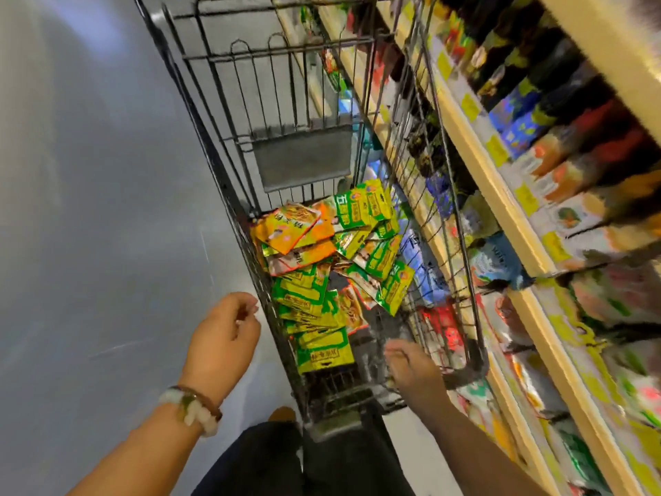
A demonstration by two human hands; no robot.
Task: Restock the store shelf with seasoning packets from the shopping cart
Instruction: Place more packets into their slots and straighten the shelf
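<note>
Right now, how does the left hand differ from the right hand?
The left hand hangs outside the cart, over the floor; the right hand reaches inside the cart, near the seasoning packets. The left wrist wears a bead bracelet; the right wrist is bare. Both hands are empty, fingers loosely curled.

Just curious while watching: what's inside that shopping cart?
The shopping cart holds a loose pile of seasoning packets, mostly green and yellow, some orange. They overlap, so whatever lies beneath them is hidden.
</note>
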